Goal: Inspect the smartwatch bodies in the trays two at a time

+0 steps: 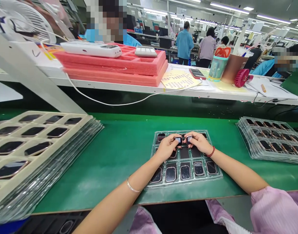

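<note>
My left hand (166, 147) is closed on a square smartwatch (178, 140) whose lit screen shows a code pattern. Close beside it, my right hand (200, 142) grips a second smartwatch (189, 139), also lit with a code. Both hands are above a clear plastic tray (185, 182) on the green table. In the tray's near row lie several dark-screened watches (185, 171) with thin metallic rims. Two pockets in the middle row, below my hands, show no watch. My hands partly cover the far and middle rows.
At left, a cream tray (40, 122) of watches tops a stack of clear trays. Another tray stack (268, 154) stands at right. Across the back, a white shelf (129, 85) carries red foam (110, 70), a phone (197, 73), a cup (217, 70) and a small pink fan (242, 78).
</note>
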A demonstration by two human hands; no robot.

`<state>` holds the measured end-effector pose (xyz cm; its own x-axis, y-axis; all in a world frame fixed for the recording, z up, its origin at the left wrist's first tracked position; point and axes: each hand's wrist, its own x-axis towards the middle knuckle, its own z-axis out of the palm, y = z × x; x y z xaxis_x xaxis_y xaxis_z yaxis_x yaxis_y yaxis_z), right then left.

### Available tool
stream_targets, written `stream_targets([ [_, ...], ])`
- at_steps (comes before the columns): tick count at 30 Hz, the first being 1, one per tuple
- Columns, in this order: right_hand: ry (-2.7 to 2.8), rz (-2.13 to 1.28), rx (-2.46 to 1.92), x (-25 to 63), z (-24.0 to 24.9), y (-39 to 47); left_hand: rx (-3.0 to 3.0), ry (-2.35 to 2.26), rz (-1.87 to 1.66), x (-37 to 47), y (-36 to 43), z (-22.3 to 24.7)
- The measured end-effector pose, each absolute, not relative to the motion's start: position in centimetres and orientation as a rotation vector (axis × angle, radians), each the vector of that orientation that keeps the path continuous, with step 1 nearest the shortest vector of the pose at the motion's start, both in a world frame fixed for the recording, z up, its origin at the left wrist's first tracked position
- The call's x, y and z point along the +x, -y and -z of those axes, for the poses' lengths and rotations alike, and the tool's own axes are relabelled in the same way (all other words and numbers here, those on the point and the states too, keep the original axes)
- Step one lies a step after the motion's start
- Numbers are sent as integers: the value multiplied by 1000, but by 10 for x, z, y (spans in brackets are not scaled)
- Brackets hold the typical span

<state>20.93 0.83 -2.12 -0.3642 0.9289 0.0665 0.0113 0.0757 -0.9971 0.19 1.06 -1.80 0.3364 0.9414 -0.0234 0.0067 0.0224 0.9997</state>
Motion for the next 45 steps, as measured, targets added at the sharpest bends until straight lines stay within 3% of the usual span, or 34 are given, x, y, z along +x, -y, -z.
stream_targets([
  [29,1656,-1265,-1037,209,21,-6,1526,-926,-1097,4,-13,34],
  [45,1677,-1225,-1055,206,16,-4,1524,-999,-998,1,-9,25],
])
